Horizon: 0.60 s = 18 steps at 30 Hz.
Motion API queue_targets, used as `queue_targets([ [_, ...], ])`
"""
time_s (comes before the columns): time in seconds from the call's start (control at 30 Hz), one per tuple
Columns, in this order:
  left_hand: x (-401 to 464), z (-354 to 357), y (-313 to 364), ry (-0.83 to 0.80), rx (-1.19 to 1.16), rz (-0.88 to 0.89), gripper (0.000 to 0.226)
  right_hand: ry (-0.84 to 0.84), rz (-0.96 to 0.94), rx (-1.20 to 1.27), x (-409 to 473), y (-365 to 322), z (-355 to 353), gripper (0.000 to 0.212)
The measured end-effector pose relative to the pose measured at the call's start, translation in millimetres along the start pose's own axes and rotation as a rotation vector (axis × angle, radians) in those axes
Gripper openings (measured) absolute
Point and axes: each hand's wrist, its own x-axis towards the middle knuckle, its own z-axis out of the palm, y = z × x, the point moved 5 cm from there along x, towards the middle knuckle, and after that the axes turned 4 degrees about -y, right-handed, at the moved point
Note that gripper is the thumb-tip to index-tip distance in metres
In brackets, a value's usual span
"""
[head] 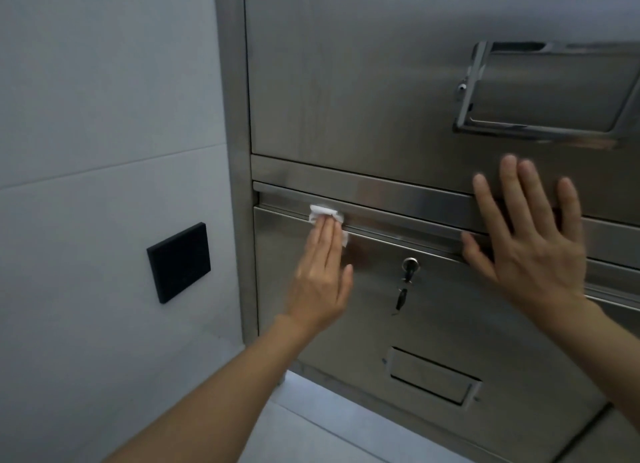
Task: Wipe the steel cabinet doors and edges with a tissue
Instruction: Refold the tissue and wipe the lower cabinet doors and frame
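Observation:
A brushed steel cabinet fills the right of the view, with an upper door [346, 82] and a lower door [311, 324]. A crumpled white tissue [323, 213] lies against the top edge of the lower door, near its left end. My left hand [322, 272] presses the tissue there with straight fingers. My right hand [530, 234] is spread flat with fingers apart over the horizontal strip between the two doors, to the right of the lock.
A lock with a key and dangling key [408, 272] sits in the lower door. Below it is a rectangular flap slot [433, 376]. A shiny framed recess [547, 88] is in the upper door. A black wall plate [179, 262] is mounted on the white tiled wall.

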Motion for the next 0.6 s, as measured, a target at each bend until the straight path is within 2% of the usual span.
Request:
queue_targets([
  [0.07,0.0,-0.9,-10.3,0.007,-0.002,-0.009,0.058,-0.001,0.005,-0.004,-0.4,0.6,0.4,0.065],
  [0.17,2.4,-14.6,-65.6,0.099,-0.016,-0.249,0.063,-0.009,0.013,-0.014,-2.4,-0.6,1.4,0.065],
  [0.23,5.0,-19.3,-72.6,0.135,-0.021,-0.35,0.066,-0.014,0.009,-0.018,-2.2,-2.1,2.2,0.065],
  [0.3,7.7,-9.6,-38.1,0.138,-0.035,-0.264,0.064,-0.022,0.01,-0.018,-2.4,-2.4,2.6,0.065],
  [0.37,3.3,7.2,7.4,0.054,-0.082,-0.132,0.063,-0.025,0.009,-0.019,-2.4,-2.3,2.5,0.065],
  [0.43,1.4,7.9,12.8,0.019,-0.081,-0.081,0.063,-0.033,0.012,-0.017,-2.8,-2.6,3.2,0.066],
  [0.6,6.1,-23.4,-77.8,0.104,0.016,-0.331,0.068,-0.039,0.022,-0.015,-3.0,-2.6,4.5,0.066],
])
